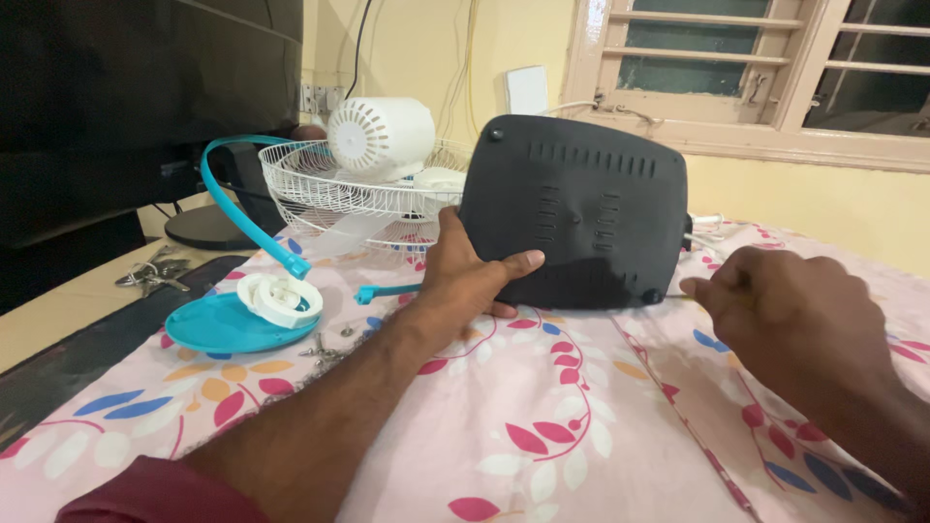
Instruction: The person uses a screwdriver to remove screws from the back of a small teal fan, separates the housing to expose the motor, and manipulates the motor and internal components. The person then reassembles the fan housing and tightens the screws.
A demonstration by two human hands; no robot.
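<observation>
A dark grey plastic fan base (581, 208) with vent slots stands on its edge on the flowered cloth. My left hand (463, 276) grips its lower left side, thumb across the face. My right hand (785, 305) is closed around a thin tool, likely a screwdriver, whose tip points at a screw at the base's lower right corner (653, 295). The tool's shaft is mostly hidden by my fingers.
A white wire fan guard (320, 189) with a white motor housing (383, 136) lies behind. A teal ring (228, 199), teal disc (218, 327), white hub (281, 297) and loose screws (325, 351) sit left. Keys (150, 274) and a dark monitor (136, 107) are far left.
</observation>
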